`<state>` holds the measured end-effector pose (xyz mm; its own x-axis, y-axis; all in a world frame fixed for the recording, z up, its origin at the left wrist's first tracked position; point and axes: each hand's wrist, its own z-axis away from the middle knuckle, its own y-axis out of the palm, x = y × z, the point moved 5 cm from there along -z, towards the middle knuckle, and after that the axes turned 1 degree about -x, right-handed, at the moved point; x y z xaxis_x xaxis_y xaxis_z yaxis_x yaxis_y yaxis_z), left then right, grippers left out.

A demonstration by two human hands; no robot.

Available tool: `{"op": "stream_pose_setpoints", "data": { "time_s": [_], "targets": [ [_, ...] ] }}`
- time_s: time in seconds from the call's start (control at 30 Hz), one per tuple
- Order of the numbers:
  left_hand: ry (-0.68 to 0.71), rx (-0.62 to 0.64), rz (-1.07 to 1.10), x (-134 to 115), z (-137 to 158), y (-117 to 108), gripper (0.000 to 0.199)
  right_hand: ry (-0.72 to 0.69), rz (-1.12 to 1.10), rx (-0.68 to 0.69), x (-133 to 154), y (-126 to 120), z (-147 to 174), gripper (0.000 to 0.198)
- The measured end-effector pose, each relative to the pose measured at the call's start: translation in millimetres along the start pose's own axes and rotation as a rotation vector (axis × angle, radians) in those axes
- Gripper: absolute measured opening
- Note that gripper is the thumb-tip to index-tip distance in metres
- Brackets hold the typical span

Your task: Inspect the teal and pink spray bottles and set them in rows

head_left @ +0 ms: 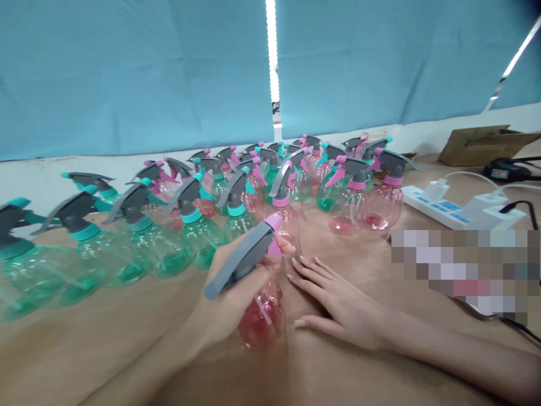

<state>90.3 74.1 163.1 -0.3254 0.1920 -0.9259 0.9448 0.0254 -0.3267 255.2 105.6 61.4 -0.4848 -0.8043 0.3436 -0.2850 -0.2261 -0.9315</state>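
Note:
My left hand (236, 287) is wrapped round the neck of a pink spray bottle (261, 318). The bottle has a grey trigger head with a pink nozzle, and its clear round body shows below my fingers. Just right of it, my right hand (333, 296) lies flat on the brown tabletop (338, 372), fingers spread and holding nothing. Beyond my hands stand several more spray bottles, among them a green one (205, 239) with a teal collar and a pink one (346, 208) with a pink collar.
A white power strip (439, 207) with plugged-in chargers lies at the right, near a cardboard box (486, 148) and a black device (507, 170). A blurred-out flat item (465, 270) with a cable is at the right edge. Blue curtain (135, 73) hangs behind.

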Motion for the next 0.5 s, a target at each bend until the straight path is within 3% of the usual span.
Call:
{"op": "stream_pose_setpoints", "data": {
  "time_s": [0.13, 0.37, 0.5],
  "targets": [
    [0.104, 0.056, -0.014, -6.0, 4.4, 3.6, 0.007, -0.02, -0.032, 0.015, 3.7, 1.6, -4.8, 0.077],
    [0.065, 0.102, 0.139, -8.1, 2.6, 8.2, 0.007, -0.015, -0.092, 0.009, 3.4, 0.6, -8.0, 0.076],
    [0.041, 0.107, 0.103, -9.2, 0.7, 6.0, 0.004, -0.028, -0.098, 0.033, -0.6, 1.2, -6.8, 0.073]
  ]
}}
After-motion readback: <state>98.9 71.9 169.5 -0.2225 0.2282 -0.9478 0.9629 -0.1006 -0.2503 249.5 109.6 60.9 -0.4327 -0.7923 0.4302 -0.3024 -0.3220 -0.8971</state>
